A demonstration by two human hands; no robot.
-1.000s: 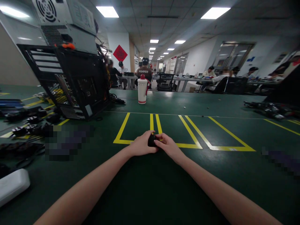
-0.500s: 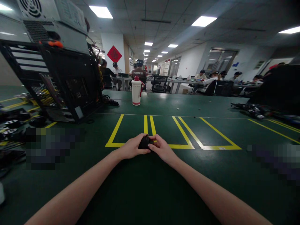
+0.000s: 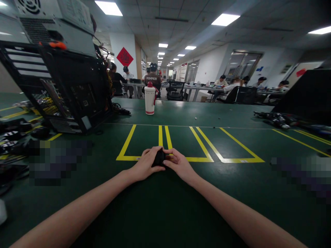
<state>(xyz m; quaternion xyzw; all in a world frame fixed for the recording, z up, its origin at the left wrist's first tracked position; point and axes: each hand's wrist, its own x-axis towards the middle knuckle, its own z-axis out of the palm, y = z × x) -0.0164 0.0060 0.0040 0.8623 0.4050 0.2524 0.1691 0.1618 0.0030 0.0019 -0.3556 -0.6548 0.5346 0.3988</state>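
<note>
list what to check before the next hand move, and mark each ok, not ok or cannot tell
1. Left hand grip on the black object: ok, thumb and fingers hold its left side.
2. Right hand grip: ok, thumb and fingertips are at its right side.
3. Black object in full view: not ok, the hands partly cover it.
4. Black object's underside resting on the green table: cannot tell.
5. White bottle upright and apart from both hands: ok.
6. Black computer case apart from both hands: ok.
</note>
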